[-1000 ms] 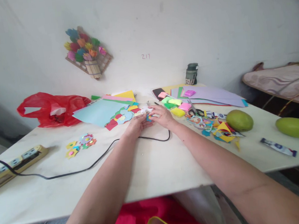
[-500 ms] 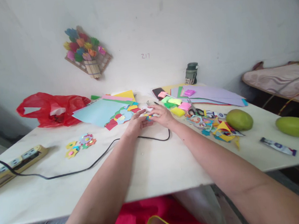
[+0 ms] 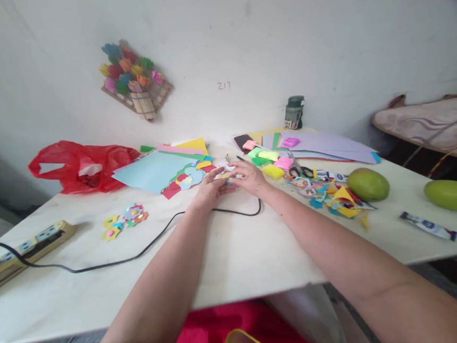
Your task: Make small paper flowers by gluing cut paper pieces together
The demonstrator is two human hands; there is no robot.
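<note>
Near the middle of the white table point(image 3: 236, 261), my left hand point(image 3: 211, 190) and my right hand point(image 3: 251, 178) meet fingertip to fingertip. Between them they pinch a small blue and yellow paper piece point(image 3: 229, 178), mostly covered by the fingers, so its shape cannot be made out. Just left of my left hand lie paper cut-outs point(image 3: 189, 176) in light blue, red and yellow. Further left on the table are several finished-looking paper flowers point(image 3: 133, 214). Beyond my right hand sit soft clay packets point(image 3: 273, 162) in pink, yellow and green.
A black cord point(image 3: 139, 254) runs from the power strip point(image 3: 31, 250) past my hands. Scissors point(image 3: 301, 172), paper scraps point(image 3: 338, 199), a green mango point(image 3: 368, 184) and a glue tube point(image 3: 428, 226) lie to the right. At the left back is a red plastic bag point(image 3: 80, 168).
My hands keep almost the same pose around the small paper piece. The whole view has shifted very slightly; nothing on the table has visibly moved.
</note>
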